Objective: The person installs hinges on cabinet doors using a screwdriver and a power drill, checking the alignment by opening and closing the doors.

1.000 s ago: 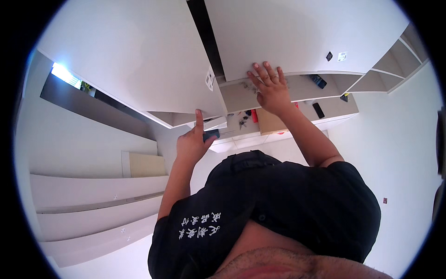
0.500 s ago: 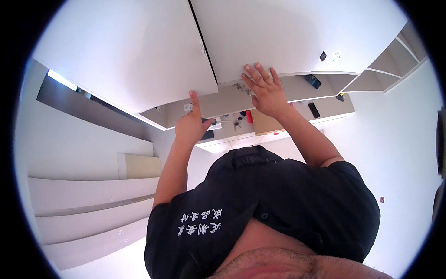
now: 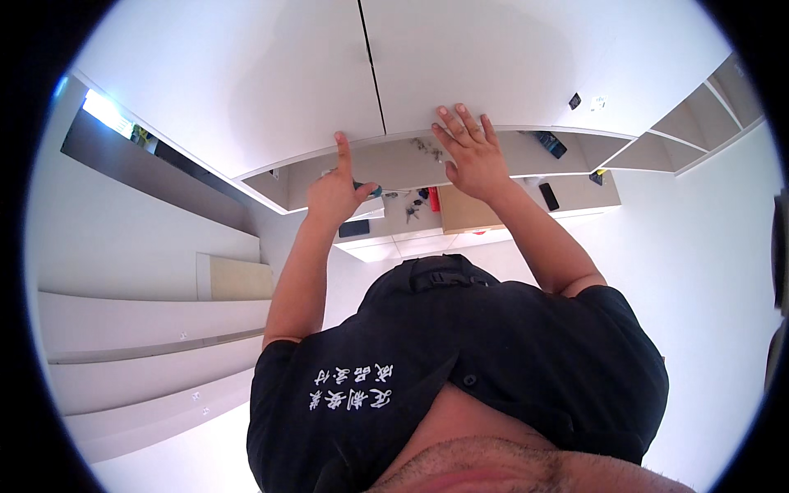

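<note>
Two white cabinet doors stand side by side, their lower edges about level and a thin dark gap between them. On the left door (image 3: pixel 279 90) rests the outstretched index finger of my left hand (image 3: pixel 330 195). Its other fingers curl round what looks like a screwdriver (image 3: pixel 374 191) with a teal and black handle, partly hidden by the hand. My right hand (image 3: pixel 477 163) lies with fingers spread against the lower part of the right door (image 3: pixel 526 66), holding nothing.
Below the doors, a shelf (image 3: pixel 386 160) carries small metal fittings (image 3: pixel 426 149) and a dark device (image 3: pixel 549 145). Lower down are keys (image 3: pixel 412 215), a red item (image 3: pixel 434 199), a cardboard box (image 3: pixel 468 212) and black phones (image 3: pixel 548 195). White panels (image 3: pixel 148 329) stand at left.
The left door's lower edge has moved up level with the right door's, and the gap has narrowed. My left hand has moved up with it; the right stays on its door.
</note>
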Demonstrator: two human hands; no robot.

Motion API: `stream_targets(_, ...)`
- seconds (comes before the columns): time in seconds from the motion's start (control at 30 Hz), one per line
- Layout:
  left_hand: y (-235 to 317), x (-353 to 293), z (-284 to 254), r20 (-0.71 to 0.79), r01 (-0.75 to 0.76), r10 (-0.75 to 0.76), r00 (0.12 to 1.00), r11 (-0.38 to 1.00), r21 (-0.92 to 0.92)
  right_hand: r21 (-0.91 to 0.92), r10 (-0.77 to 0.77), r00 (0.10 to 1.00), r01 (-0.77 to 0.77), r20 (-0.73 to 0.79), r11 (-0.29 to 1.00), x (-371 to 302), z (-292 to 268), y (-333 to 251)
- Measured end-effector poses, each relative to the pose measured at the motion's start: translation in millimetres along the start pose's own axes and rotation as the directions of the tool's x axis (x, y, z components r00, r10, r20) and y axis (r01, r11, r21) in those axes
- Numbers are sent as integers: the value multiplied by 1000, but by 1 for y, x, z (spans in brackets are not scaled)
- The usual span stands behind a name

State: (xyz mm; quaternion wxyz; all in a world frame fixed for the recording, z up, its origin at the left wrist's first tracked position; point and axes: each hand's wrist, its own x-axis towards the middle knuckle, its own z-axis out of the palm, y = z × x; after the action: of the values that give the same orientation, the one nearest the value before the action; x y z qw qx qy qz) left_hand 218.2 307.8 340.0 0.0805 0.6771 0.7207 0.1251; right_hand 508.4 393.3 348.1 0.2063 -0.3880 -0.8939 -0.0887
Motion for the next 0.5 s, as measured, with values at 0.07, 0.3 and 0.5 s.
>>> stream_targets(0.07,1,-2,-1,18,28,-27,999,1000,-10,2,0,1000,1,-4,1000,-4,1,0)
stream_targets(0.3,-34,-40,40,75,85,-72,995,980,-181,2,-49,990,50,-136,999,-12,-22,10)
stream_targets(0.5,-147,-156,170,256,277,-251,934,958,-71,-190,-131,920,63,-371,980,42,-117,28)
